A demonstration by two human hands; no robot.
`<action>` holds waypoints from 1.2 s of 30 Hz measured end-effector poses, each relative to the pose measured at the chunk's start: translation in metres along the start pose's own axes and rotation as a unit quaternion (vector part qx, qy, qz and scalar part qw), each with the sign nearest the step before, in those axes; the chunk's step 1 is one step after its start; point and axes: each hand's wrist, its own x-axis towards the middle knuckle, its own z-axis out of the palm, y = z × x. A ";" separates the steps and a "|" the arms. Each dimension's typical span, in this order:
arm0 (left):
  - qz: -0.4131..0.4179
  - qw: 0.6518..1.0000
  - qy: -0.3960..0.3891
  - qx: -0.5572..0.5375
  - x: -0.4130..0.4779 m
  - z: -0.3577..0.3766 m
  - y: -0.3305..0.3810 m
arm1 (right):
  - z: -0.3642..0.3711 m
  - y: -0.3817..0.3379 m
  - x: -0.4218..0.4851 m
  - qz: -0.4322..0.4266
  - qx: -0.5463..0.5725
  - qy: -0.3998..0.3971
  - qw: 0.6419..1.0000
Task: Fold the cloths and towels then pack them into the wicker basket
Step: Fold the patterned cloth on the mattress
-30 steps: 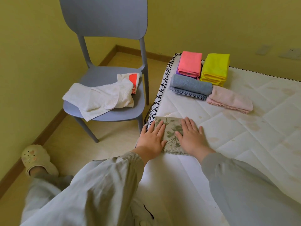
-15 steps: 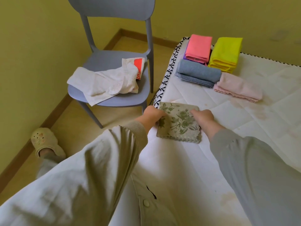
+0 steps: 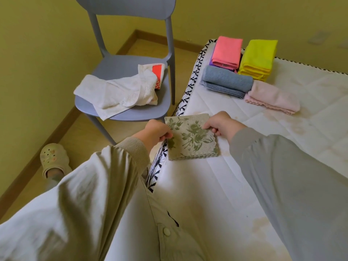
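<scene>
Pinching the folded floral cloth from both sides, the left hand grips its left edge and the right hand grips its far right corner, with the fingers of both hands curled onto the fabric. The cloth sits at the left edge of the mattress, and its left side reaches the black-patterned border above the drop to the floor. Bare mattress lies open to the right of the cloth and beyond it.

At the far corner are four folded piles that touch one another: a coral cloth, a yellow cloth, a blue towel and a pale pink towel. A chair stands just beside the mattress edge, leaving only a narrow gap, and a crumpled white towel lies on its seat.

The floral cloth is nearly square, so no long axis stands out. It lies slightly askew to the mattress edge, with its scalloped, layered edges facing the person and its smooth fold facing away.
</scene>
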 end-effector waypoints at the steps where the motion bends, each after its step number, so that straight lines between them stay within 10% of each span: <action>1: 0.009 1.000 0.001 -0.019 0.001 0.002 0.000 | -0.002 0.000 0.001 0.009 0.018 -0.012 1.000; 20: 0.067 0.946 -0.056 -0.313 -0.003 0.007 -0.024 | -0.001 0.042 -0.005 -0.039 0.392 -0.128 0.910; 29: 0.170 0.984 -0.048 -0.002 -0.012 0.009 -0.018 | 0.006 0.054 -0.004 -0.178 0.161 -0.068 0.968; 36: 0.328 0.862 0.025 0.385 -0.022 0.017 -0.030 | 0.016 0.072 -0.007 -0.260 -0.024 0.013 0.965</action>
